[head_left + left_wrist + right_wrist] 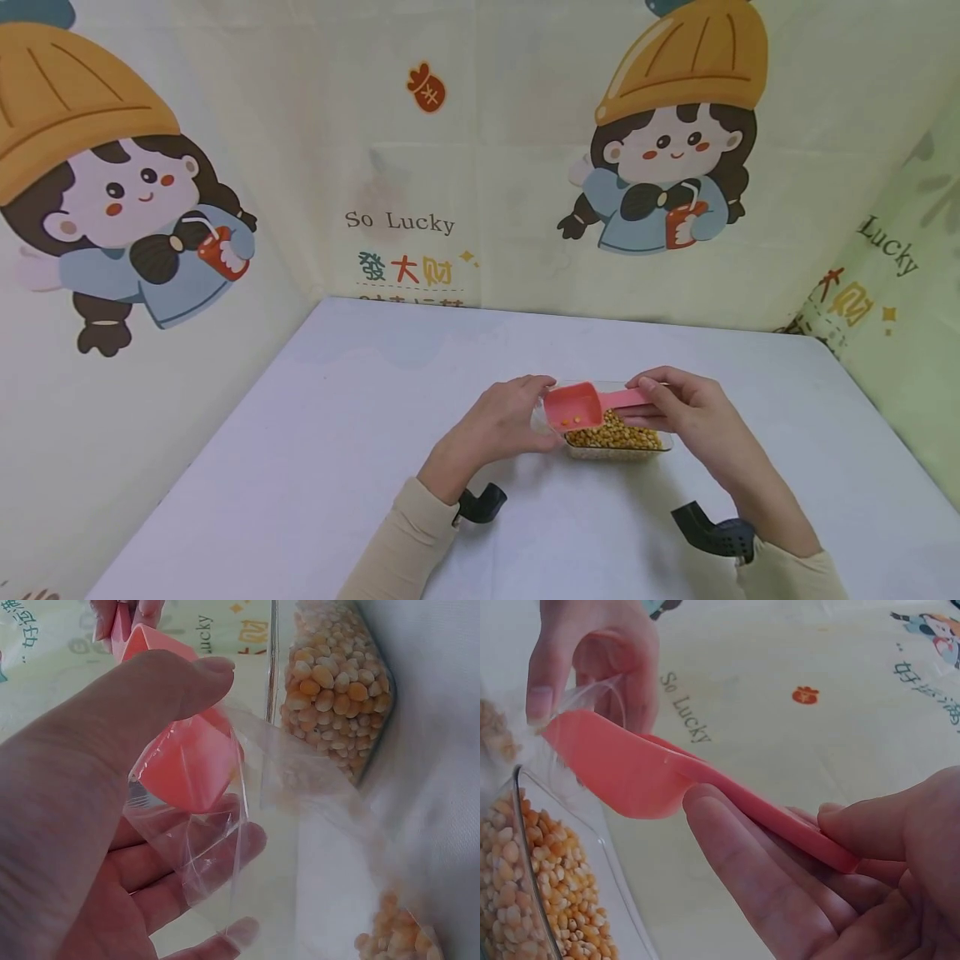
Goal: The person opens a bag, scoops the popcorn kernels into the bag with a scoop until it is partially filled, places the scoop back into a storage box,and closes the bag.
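Note:
My right hand [693, 404] pinches the handle of a pink plastic scoop [573, 406] between thumb and fingers. A few yellow corn kernels show inside the scoop in the head view. My left hand [506, 419] holds a clear plastic bag [217, 859] by its mouth, thumb on one side and spread fingers on the other. The scoop's front end reaches into the bag's mouth, tilted. Corn kernels [397, 930] lie in the lower part of the bag. Under the scoop stands a clear rectangular container [615, 454] filled with corn kernels [562, 877].
Both hands work over a white-covered table [337, 433]. A printed cloth [517, 183] hangs behind the table and along its sides. A black wrist mount [483, 503] is strapped to the left wrist, and another black mount [712, 533] to the right.

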`<state>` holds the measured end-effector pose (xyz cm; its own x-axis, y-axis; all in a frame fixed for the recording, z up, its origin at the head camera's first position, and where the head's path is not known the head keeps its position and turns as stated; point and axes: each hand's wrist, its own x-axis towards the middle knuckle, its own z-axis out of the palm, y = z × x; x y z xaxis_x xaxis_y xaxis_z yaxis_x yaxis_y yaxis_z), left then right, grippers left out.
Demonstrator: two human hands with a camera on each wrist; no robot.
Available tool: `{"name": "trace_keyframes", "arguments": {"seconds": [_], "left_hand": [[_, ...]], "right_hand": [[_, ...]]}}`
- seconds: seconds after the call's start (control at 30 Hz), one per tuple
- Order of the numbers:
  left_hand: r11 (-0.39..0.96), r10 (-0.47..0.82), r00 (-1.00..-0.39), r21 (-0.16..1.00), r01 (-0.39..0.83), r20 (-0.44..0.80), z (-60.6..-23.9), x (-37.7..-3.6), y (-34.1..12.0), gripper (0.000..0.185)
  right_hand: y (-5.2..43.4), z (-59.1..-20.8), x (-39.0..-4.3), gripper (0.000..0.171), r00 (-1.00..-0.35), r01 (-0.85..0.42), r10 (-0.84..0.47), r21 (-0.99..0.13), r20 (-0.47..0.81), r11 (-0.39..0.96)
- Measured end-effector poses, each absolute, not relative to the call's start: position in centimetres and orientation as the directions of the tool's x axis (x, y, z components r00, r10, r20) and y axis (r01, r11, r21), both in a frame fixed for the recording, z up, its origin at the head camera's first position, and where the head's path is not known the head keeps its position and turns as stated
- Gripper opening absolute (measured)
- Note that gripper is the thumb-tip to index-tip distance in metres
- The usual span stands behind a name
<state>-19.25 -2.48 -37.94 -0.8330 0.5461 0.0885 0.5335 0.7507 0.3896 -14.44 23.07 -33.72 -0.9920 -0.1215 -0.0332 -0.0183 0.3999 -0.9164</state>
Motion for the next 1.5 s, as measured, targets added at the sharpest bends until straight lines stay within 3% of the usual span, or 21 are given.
{"name": "trace_keyframes", "arguments": {"seconds": [0.4, 0.63, 0.77, 1.23, 1.5], "left_hand": [[0.772, 0.530, -0.848, 0.397, 0.496, 0.031, -38.1, -19.3, -2.7, 0.081], [0.763, 0.534, -0.845, 0.410, 0.499, 0.033, -38.0, -19.4, -3.0, 0.075], [0.757, 0.534, -0.844, 0.422, 0.499, 0.041, -37.9, -19.5, -3.1, 0.073], [0.751, 0.531, -0.846, 0.433, 0.498, 0.051, -38.0, -19.8, -3.4, 0.072], [0.747, 0.533, -0.844, 0.440, 0.499, 0.053, -38.0, -20.0, -3.4, 0.069]], "right_hand": [[22.8, -33.7, -14.3, 0.041, -0.991, -0.038, -0.135, -0.909, -0.020, 0.414], [22.2, -33.8, -13.9, 0.029, -0.972, -0.231, -0.169, -0.797, 0.163, 0.558], [22.3, -33.6, -13.6, 0.026, -0.961, -0.278, -0.170, -0.761, 0.220, 0.586], [24.9, -33.0, -13.8, 0.042, -0.989, -0.139, -0.115, -0.873, 0.095, 0.468], [26.2, -33.3, -14.0, 0.044, -0.990, -0.133, -0.093, -0.908, 0.105, 0.397]]}}
